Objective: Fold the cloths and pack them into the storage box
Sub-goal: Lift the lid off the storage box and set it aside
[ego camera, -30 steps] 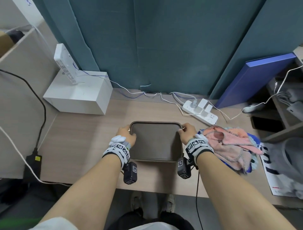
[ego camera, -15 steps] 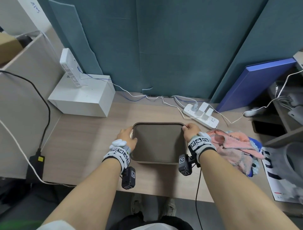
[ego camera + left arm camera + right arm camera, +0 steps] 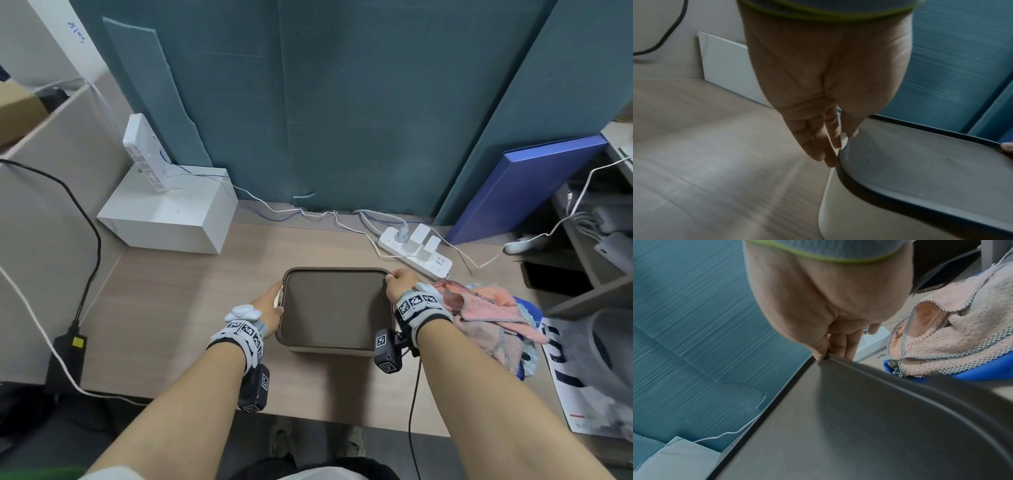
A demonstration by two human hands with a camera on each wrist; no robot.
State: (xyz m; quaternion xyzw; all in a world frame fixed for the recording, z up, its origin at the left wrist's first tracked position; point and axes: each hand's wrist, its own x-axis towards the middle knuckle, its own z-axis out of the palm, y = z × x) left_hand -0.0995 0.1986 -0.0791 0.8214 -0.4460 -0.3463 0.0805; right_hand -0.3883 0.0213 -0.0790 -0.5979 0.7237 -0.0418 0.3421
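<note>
Between the two hands sits one storage box [image 3: 329,347], its brown lid [image 3: 337,306] in place, on the wooden desk [image 3: 164,308]. Left hand [image 3: 269,305] grips the lid's left edge, thumb on top and fingers [image 3: 818,141] laid down the side; right hand [image 3: 400,286] pinches the far right corner of the lid rim, thumb over the edge. Just to the right of the right wrist lies one heap of cloths [image 3: 486,318], unfolded: a pink one uppermost with blue beneath; the count within the heap cannot be settled from this view. Beyond the right hand is one white power strip [image 3: 416,251]; beyond the left hand, one white box [image 3: 168,212] with one white device [image 3: 144,150] upright on it.

Compared with a second ago, both hands hold the same grip on the lid, and box and cloth heap occupy the same places; the lid's left edge possibly sits slightly raised, a pale box rim showing under it.
</note>
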